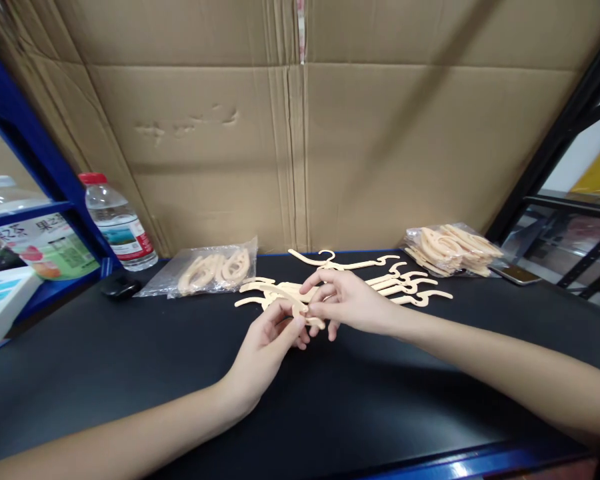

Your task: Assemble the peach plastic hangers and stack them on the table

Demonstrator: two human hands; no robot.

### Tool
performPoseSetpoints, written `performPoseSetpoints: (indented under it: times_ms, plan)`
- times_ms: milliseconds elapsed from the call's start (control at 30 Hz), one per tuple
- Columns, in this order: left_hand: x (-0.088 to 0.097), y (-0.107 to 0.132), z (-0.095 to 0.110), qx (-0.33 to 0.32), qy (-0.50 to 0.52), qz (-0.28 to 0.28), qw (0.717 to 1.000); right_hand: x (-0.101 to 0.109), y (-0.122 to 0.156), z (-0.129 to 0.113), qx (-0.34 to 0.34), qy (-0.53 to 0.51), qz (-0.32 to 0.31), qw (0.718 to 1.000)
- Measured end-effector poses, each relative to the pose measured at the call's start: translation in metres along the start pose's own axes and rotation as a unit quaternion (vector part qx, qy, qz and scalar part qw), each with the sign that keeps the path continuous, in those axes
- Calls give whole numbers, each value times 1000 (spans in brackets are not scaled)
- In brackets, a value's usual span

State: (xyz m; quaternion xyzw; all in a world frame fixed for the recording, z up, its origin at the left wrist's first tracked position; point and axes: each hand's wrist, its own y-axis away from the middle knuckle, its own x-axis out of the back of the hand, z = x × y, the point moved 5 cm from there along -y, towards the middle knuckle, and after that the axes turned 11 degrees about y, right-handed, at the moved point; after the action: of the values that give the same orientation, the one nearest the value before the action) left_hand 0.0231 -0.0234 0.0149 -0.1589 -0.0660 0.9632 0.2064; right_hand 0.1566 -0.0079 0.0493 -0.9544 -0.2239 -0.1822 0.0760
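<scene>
Both my hands meet over the middle of a black table (130, 373). My left hand (267, 343) and my right hand (347, 300) pinch the same small cream plastic hanger piece (307, 317) between their fingertips. Just behind them lies a loose pile of the same cream hanger pieces (275, 291). More pieces (405, 283) are spread to the right of my right hand, and one assembled small hanger (337, 262) lies flat behind them.
A clear bag of hanger pieces (207, 270) lies back left, a fuller bag (450, 249) back right. A water bottle (116, 222) and a black object (120, 287) sit at the left by blue shelving (40, 160). A cardboard wall (300, 133) closes the back. A phone (515, 273) lies far right.
</scene>
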Motion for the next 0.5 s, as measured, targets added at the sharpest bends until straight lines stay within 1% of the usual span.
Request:
performPoseSetpoints:
  times_ms: [33, 67, 100, 133, 167, 200, 233, 267, 333, 400, 500]
  plan:
    - [1, 0, -1, 4, 13, 8, 1000, 6, -1, 0, 4, 21, -3, 1000]
    - [3, -1, -2, 8, 28, 17, 999, 16, -3, -1, 16, 58, 6, 998]
    - [4, -2, -3, 13, 44, 27, 999, 29, -7, 0, 34, 111, 24, 993]
    - [5, -2, -4, 19, 59, 33, 998, 45, -10, 2, 58, 184, 57, 980]
    - [6, -2, -4, 26, 70, 36, 997, 63, -15, 5, 79, 275, 103, 953]
    - [5, -3, -5, 34, 76, 34, 996, 79, -20, 11, 89, 374, 133, 914]
    - [5, -2, -6, 41, 78, 30, 996, 94, -25, 20, 85, 456, 143, 874]
    - [4, -2, -6, 46, 76, 25, 996, 106, -32, 32, 76, 478, 141, 863]
    - [4, -1, -7, 52, 72, 19, 996, 122, -42, 53, 66, 497, 130, 856]
    - [5, 0, -7, 52, 72, 21, 996, 127, -49, 69, 62, 505, 113, 854]
    - [7, 1, -8, 48, 68, 21, 996, 124, -54, 80, 58, 511, 109, 851]
